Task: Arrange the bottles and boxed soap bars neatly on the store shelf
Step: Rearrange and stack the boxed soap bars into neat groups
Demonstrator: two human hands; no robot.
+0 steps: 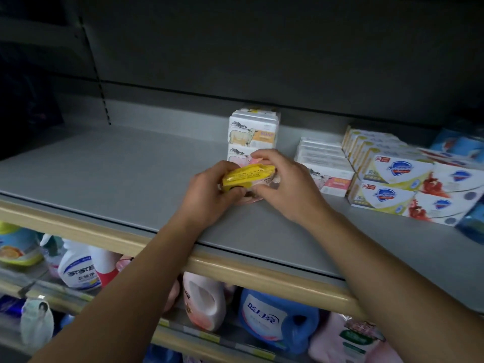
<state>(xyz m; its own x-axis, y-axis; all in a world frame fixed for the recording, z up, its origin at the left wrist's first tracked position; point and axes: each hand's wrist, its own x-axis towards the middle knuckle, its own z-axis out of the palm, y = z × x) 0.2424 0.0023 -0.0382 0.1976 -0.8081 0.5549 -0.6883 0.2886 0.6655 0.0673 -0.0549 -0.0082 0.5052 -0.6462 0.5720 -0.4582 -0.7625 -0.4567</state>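
Soap pack (248, 175) betw both grips, L hand (209, 196) & R hand (285, 184) clamped on it, over shelf (104, 174)

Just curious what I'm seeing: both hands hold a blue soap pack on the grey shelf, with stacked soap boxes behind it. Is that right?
Not quite. In the head view the soap pack is yellow on top, not blue. The rest holds: the left hand and right hand both grip it on the grey shelf, with stacked soap boxes behind.
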